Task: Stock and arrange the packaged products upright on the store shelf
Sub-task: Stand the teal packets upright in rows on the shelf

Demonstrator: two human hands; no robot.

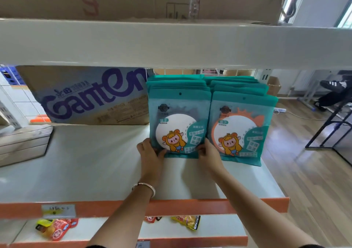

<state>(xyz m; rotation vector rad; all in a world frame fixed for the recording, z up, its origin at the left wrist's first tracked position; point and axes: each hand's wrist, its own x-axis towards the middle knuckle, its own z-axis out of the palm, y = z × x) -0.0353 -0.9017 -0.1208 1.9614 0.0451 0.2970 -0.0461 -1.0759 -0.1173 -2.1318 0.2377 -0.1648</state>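
Squaring up one pack looked to be the step in hand. The left hand (150, 152) pinched the lower left corner of the front mirror pack (179, 125) and the right hand (208, 155) pinched its lower right corner, so both hands were grasping that single pack. It stood upright at the head of the left row, near the right end of the shelf (95, 162) and well back from the orange front edge (209, 205).

Done well, the move would call for:
- pressing the base flat to the shelf
- tipping the top back against the packs behind
- lining the face up with the orange-mirror pack (242, 131) just beside it
- letting go with both hands together, since a thin pouch would likely slump if one corner were freed first

Counted, there were two rows of teal packs, touching side by side. Each showed one full face and several tops stacked behind, too overlapped for an exact number. One printed carton (91, 97) lay along the back edge toward the left. One paper label (58, 210) sat on the orange front edge at the left. One bracelet (146, 187) circled the left wrist. On the shelf below, a cluster of snack packets (55, 228) lay flat near the left, with a few more partly hidden behind the arms.
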